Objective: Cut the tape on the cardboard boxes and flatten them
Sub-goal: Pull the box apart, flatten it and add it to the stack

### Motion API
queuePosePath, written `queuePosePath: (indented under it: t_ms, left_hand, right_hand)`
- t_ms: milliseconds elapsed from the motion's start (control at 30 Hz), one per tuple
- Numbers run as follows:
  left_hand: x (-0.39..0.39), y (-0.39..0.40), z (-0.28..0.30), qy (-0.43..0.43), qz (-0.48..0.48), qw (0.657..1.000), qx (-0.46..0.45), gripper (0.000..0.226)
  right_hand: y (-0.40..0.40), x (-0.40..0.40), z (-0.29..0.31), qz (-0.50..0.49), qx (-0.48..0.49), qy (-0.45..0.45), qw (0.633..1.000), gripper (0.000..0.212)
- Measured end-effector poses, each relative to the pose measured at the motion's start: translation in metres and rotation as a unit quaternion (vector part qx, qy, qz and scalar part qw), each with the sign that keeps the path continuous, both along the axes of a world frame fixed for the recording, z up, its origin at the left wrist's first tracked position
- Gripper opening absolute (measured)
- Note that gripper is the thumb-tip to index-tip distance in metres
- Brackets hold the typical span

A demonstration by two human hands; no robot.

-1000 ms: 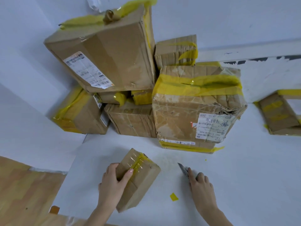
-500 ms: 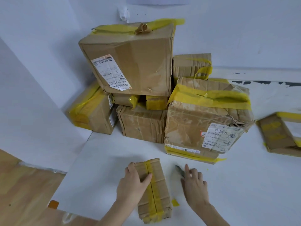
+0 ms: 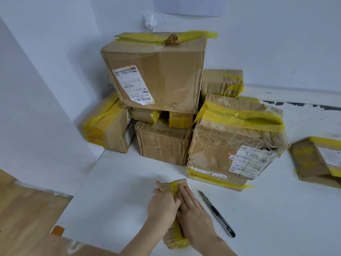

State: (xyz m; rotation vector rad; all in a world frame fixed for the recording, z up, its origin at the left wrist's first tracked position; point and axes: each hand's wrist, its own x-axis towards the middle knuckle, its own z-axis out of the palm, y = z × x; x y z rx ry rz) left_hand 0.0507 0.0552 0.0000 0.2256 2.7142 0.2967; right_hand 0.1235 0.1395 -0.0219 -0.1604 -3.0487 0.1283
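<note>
A small cardboard box with a yellow tape strip along its top lies on the white table in front of me. My left hand grips its left side, fingers curled over the top. My right hand lies flat on its right half with straight fingers. A black utility knife with its blade out lies on the table just right of my right hand, held by neither hand.
A pile of taped cardboard boxes fills the back corner against the white wall. The biggest lower box sits just behind the small box. A flattened box lies at the right edge. Wooden floor shows at left.
The small box turned from a tilt to lie lengthwise toward me. My right hand left the knife on the table and moved onto the box. The view shifted left.
</note>
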Motion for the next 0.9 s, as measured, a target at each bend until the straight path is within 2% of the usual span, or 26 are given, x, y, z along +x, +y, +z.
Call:
queuePosePath:
  t_ms: [67, 167, 233, 300, 367, 467, 533, 600, 633, 700, 733, 800, 867, 900]
  left_hand:
    - [0.0, 0.001, 0.005, -0.02, -0.006, 1.0, -0.006, 0.074]
    - [0.0, 0.001, 0.014, -0.042, -0.074, 0.995, -0.048, 0.075]
    - [0.002, 0.0, 0.018, -0.052, -0.109, 0.99, -0.075, 0.062]
    - [0.003, -0.001, 0.018, -0.051, -0.101, 0.992, -0.06, 0.049]
    - [0.004, -0.005, 0.018, -0.043, -0.061, 0.997, -0.002, 0.049]
    - [0.0, -0.01, 0.015, -0.043, -0.017, 0.996, 0.073, 0.052]
    - [-0.002, -0.015, 0.014, -0.055, -0.007, 0.992, 0.109, 0.053]
    - [-0.003, -0.024, 0.011, -0.069, 0.003, 0.984, 0.163, 0.047]
    - [-0.003, -0.029, 0.011, -0.083, 0.011, 0.977, 0.196, 0.043]
    - [0.0, -0.037, 0.014, -0.117, 0.032, 0.956, 0.266, 0.038]
    - [0.0, -0.039, 0.015, -0.132, 0.045, 0.946, 0.293, 0.036]
    - [0.002, -0.038, 0.018, -0.15, 0.063, 0.935, 0.315, 0.033]
    - [0.001, -0.032, 0.021, -0.165, 0.063, 0.937, 0.301, 0.033]
    - [0.0, -0.029, 0.022, -0.166, 0.058, 0.944, 0.279, 0.034]
  right_hand:
    - [0.002, 0.001, 0.003, -0.007, 0.002, 0.011, 1.0, 0.085]
    - [0.003, 0.003, -0.001, -0.015, -0.006, -0.008, 1.0, 0.083]
    - [0.0, 0.004, 0.001, -0.004, -0.024, -0.03, 0.999, 0.082]
    - [0.0, -0.001, -0.002, 0.069, -0.036, 0.029, 0.997, 0.072]
    - [0.004, 0.0, 0.003, 0.137, -0.071, -0.021, 0.988, 0.061]
    - [0.004, -0.002, -0.005, 0.109, -0.144, -0.044, 0.983, 0.06]
    - [0.001, -0.004, -0.002, 0.075, -0.142, -0.049, 0.986, 0.061]
    - [-0.001, -0.002, -0.003, 0.044, -0.106, -0.001, 0.993, 0.075]
    - [-0.002, -0.001, 0.005, 0.035, -0.097, -0.041, 0.994, 0.078]
    - [-0.007, -0.003, 0.012, 0.038, -0.035, -0.044, 0.998, 0.074]
    - [-0.008, -0.003, 0.011, 0.034, -0.038, -0.051, 0.997, 0.075]
    - [-0.009, -0.002, 0.012, 0.023, -0.047, -0.092, 0.994, 0.079]
    - [-0.003, 0.002, 0.015, 0.02, -0.073, -0.125, 0.989, 0.089]
    - [0.0, -0.001, 0.009, 0.034, -0.101, -0.115, 0.988, 0.086]
